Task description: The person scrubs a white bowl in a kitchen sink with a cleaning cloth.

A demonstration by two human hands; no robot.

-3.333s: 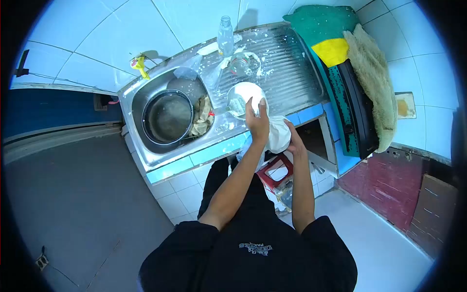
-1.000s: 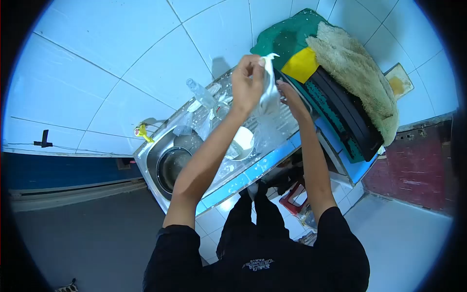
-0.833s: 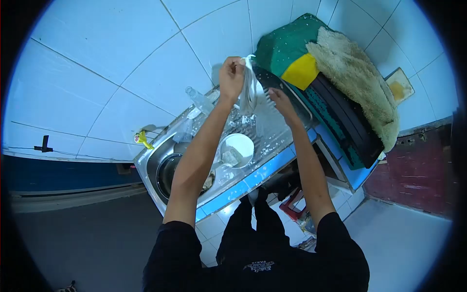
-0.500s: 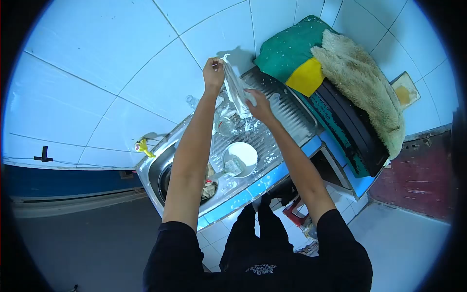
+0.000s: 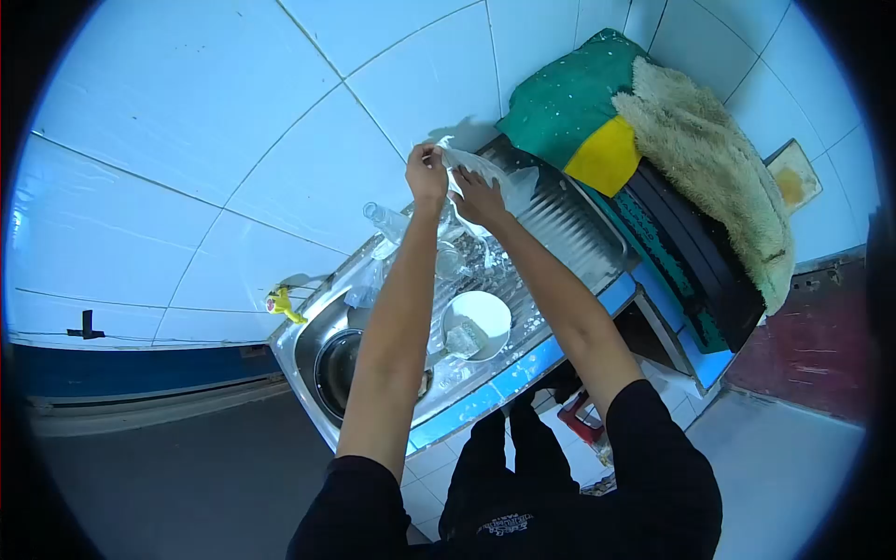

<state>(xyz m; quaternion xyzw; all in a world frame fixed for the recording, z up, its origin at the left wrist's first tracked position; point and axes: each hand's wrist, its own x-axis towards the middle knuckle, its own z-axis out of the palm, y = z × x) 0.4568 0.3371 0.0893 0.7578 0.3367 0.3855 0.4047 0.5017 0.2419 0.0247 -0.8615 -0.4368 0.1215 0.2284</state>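
My left hand [image 5: 427,174] is closed, pinching the gathered top of a whitish plastic bag [image 5: 523,189] above the steel drainboard. My right hand [image 5: 479,198] lies against the bag just to the right, its fingers stretched out and apart. The bag spreads away behind both hands, and part of it is hidden by them. Below the hands stand a clear glass jar [image 5: 451,261] and a white bowl [image 5: 493,313] with a clear, frosted-looking object [image 5: 465,338] inside. A clear bottle [image 5: 385,222] leans left of my left forearm.
A steel sink [image 5: 308,353] with a dark round pan [image 5: 338,369] lies at the left. A yellow figure [image 5: 284,304] sits by the wall. At the right, a green cloth [image 5: 569,98] and shaggy beige cloth [image 5: 695,154] cover a dark bulky object [image 5: 700,257].
My right hand has moved up the bag, closer to my left hand, and its fingers have spread. The bag, hanging down before, now spreads to the right. The view has shifted slightly.
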